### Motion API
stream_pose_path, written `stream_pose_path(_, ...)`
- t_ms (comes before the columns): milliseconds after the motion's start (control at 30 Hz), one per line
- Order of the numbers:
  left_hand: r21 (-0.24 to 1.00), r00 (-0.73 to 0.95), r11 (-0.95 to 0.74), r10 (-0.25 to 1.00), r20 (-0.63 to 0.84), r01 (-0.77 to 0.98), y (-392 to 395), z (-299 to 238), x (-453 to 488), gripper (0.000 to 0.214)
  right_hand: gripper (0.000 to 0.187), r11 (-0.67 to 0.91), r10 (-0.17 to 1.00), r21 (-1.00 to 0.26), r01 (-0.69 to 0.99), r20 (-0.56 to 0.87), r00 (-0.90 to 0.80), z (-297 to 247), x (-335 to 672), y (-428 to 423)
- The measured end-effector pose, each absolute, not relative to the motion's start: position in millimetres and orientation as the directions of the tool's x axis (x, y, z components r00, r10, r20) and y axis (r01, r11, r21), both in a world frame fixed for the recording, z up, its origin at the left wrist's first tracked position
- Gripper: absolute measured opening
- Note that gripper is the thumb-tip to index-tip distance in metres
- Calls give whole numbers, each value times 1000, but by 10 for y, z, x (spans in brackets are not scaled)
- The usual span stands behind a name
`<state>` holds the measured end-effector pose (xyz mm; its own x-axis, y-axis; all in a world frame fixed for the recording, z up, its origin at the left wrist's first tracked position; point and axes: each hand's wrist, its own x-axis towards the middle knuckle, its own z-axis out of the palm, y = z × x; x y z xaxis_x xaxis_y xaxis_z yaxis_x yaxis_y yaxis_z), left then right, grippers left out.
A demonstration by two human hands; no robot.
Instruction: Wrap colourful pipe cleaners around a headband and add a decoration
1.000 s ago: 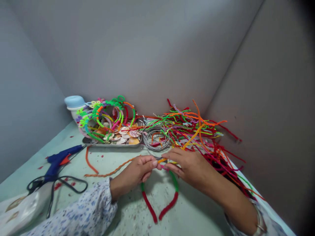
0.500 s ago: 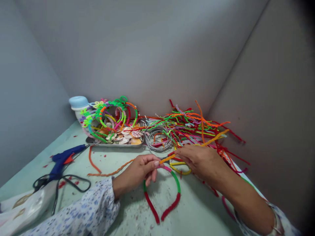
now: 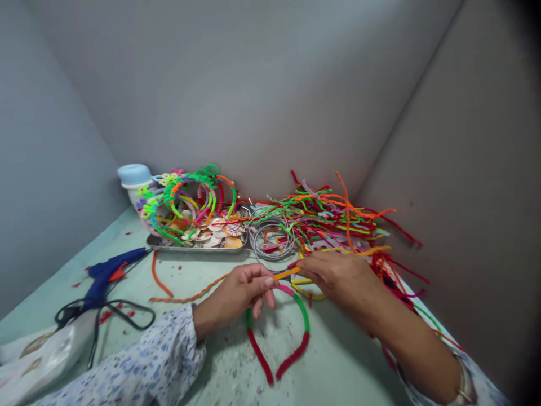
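Observation:
My left hand (image 3: 253, 286) pinches one end of an orange-yellow pipe cleaner (image 3: 288, 273) between thumb and fingers. Closed around the same pipe cleaner is my right hand (image 3: 333, 274), and the free end sticks out to its right. Below my left hand lies a headband (image 3: 301, 313) wrapped in pink, green and dark red pipe cleaner, with its two ends toward me. My left fingers cover part of its top, and whether they grip it I cannot tell. Yellow-handled scissors (image 3: 307, 292) lie partly under my right hand.
A metal tray (image 3: 198, 249) holds shells and several finished headbands (image 3: 203, 183). Coiled wire (image 3: 270, 239) and a heap of coloured pipe cleaners (image 3: 333, 211) lie to its right. At left are a blue glue gun (image 3: 101, 279) with its cord, a plastic bag (image 3: 54, 355) and a blue-capped bottle (image 3: 135, 177).
The free end of the orange-yellow pipe cleaner has dropped lower as my right hand turned slightly. My left hand and the headband have stayed nearly still.

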<state>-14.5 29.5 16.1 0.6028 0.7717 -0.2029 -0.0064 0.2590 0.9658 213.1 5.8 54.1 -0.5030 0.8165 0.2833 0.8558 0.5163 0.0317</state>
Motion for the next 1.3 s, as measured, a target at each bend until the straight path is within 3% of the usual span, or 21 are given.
stream_pose_path(267,978,585,208,790,-185,28,303,146,-148,32,21,478,807,68,876,359,-468,547,2174,71)
stream_pose_path(533,979,581,200,793,-183,36,293,175,-168,29,19,600,773,-119,791,343,-534,565,2033,12)
stream_pose_path(700,982,593,149,783,-188,116,315,208,-184,23,19,611,777,-163,774,308,-549,600,2088,6)
stream_pose_path(800,984,538,41,833,-128,171,306,223,-171,19,22,597,795,-181,782,268,-544,617,2087,-12)
stream_pose_path(867,956,483,-138,875,-5,259,282,232,-166,15,24,576,814,-206,791,236,-531,622,2074,-27)
stream_pose_path(967,808,465,-432,856,227,401,231,235,-178,14,24,555,832,-250,793,182,-525,633,2054,-50)
stream_pose_path(1033,713,493,-543,812,313,443,200,227,-197,16,24,540,841,-271,797,146,-520,647,2045,-65)
stream_pose_path(1200,593,524,-657,744,414,465,162,202,-228,19,23,505,860,-306,807,98,-502,681,2047,-83)
stream_pose_path(1300,692,487,-574,799,354,438,181,217,-210,17,22,516,853,-328,791,113,-509,666,2060,-63)
